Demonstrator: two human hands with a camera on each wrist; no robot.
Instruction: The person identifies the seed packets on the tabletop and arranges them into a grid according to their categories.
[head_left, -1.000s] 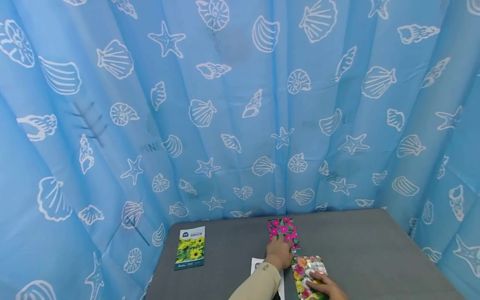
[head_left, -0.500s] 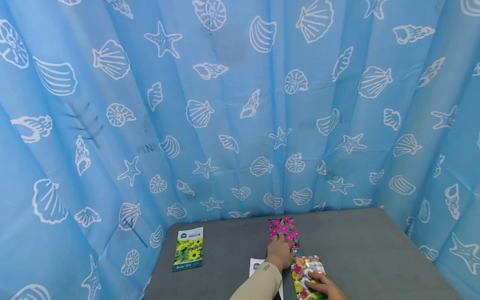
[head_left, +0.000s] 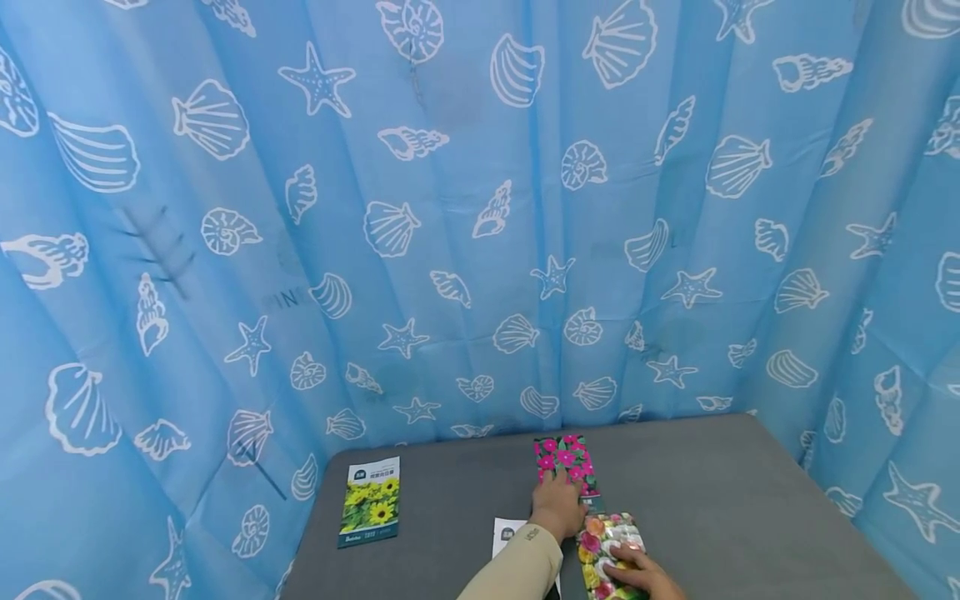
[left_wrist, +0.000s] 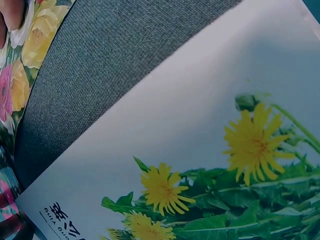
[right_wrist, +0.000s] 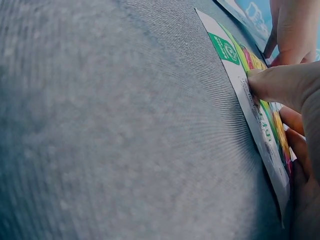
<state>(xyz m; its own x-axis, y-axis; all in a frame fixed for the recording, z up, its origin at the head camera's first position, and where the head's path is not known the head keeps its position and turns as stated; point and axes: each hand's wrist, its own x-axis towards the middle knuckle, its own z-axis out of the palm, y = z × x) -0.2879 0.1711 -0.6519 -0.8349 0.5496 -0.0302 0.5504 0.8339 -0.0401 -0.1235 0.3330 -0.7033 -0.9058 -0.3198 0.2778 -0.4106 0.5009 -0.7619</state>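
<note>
We see a magenta-flowered packet [head_left: 564,454] under the left grip [head_left: 557,505], a rose-printed packet [head_left: 593,550] under the right grip [head_left: 643,573], fingers extended.

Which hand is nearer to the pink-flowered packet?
Left. The left hand touches the near part of the pink-flowered packet; the right hand is off it, closer to the wearer, on the rose packet.

"IN" on curtain [head_left: 442,183]; 英, 公, "YING" on dandelion packet [left_wrist: 185,145]; 向日葵 on sunflower packet [head_left: 370,502]; rose packet [right_wrist: 256,120] print unclear.
</note>
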